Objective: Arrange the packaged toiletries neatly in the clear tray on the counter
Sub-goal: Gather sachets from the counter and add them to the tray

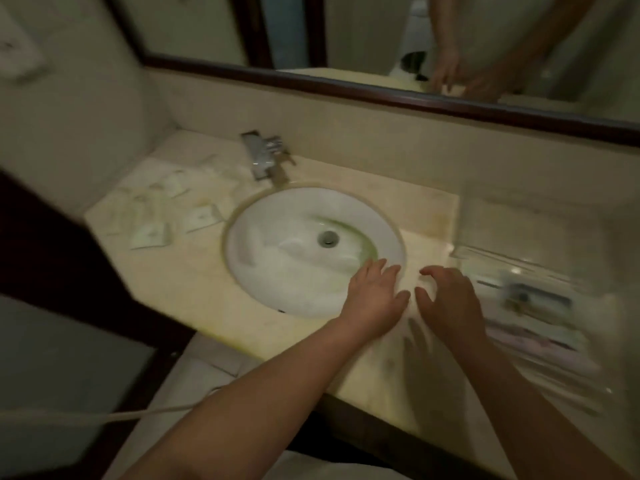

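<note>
Several white packaged toiletries (152, 233) lie scattered on the counter left of the sink. The clear tray (526, 268) sits on the counter at the right, blurred, with a few packets (536, 301) inside it. My left hand (375, 297) hovers over the sink's front right rim with its fingers straight and holds nothing. My right hand (450, 303) is beside it, between the sink and the tray, fingers loosely bent and empty. The whole frame is motion-blurred.
A round white sink (277, 244) is set in the beige marble counter (194, 285). A chrome tap (265, 155) stands behind it. A dark-framed mirror (381, 88) runs along the wall. A white cord (138, 415) hangs below the counter edge.
</note>
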